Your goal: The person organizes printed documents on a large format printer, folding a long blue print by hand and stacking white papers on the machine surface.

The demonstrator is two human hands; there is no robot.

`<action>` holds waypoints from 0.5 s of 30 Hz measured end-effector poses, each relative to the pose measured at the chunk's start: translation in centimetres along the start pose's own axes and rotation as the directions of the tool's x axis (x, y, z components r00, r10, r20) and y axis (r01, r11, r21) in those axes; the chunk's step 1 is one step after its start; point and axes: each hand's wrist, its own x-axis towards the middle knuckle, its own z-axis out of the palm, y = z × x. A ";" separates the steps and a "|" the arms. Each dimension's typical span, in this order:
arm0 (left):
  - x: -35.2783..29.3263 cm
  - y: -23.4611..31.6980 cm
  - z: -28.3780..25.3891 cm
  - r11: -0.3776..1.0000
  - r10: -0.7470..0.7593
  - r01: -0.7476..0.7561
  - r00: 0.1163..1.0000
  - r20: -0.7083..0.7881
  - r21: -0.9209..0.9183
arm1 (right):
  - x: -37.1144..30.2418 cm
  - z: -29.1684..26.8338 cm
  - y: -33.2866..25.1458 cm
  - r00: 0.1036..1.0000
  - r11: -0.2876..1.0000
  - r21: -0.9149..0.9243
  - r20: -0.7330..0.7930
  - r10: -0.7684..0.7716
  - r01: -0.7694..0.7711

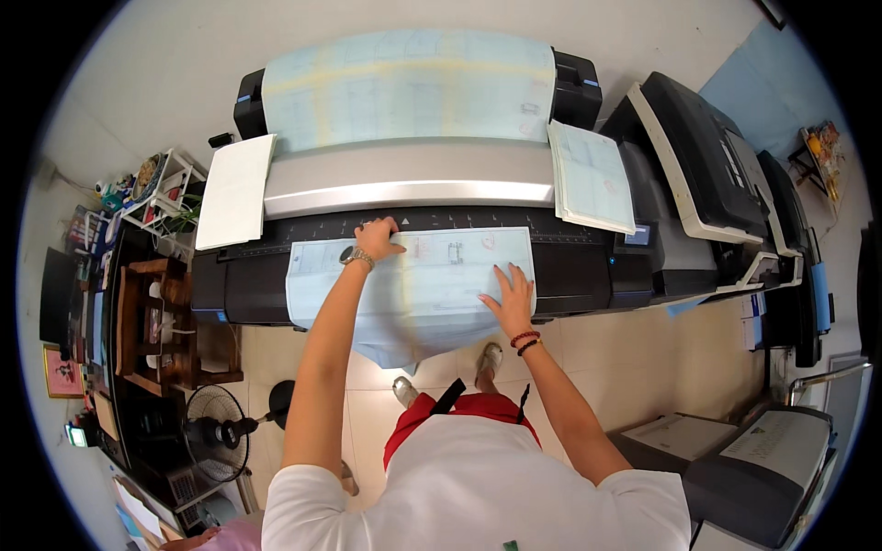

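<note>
Draping over front of black printer (577, 275), pale-blue sheet (446, 285) ahead at twelve o'clock, left hand (372, 241) open, thumb splayed, at sheet's eleven, right hand (511, 301) open, fingers spread, at sheet's three.

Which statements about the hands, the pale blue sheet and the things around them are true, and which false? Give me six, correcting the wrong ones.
1. The left hand is at the far edge of the pale blue sheet. True.
2. The right hand is closed around a pen. False: it is spread open on the sheet.
3. The sheet hangs over the front of the black machine. True.
4. The watch is on the right wrist. False: it is on the left.
5. Paper stacks lie at both ends of the silver cover. True.
6. The fan stands on the person's right. False: it stands on the left.
</note>
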 end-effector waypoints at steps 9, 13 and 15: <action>-4.6 2.3 -4.5 0.942 0.248 -0.272 0.959 -0.136 -0.198 | -2.6 -1.9 1.5 0.965 0.954 0.300 -0.255 0.058 0.022; -9.3 5.0 -10.3 0.872 0.311 -0.364 0.928 -0.206 -0.328 | -6.9 -3.8 4.2 0.851 0.870 0.431 -0.339 0.402 -0.239; -11.4 5.9 -13.9 0.849 0.305 -0.395 0.908 -0.287 -0.351 | -9.0 -3.8 6.2 0.764 0.754 0.557 -0.297 0.573 -0.349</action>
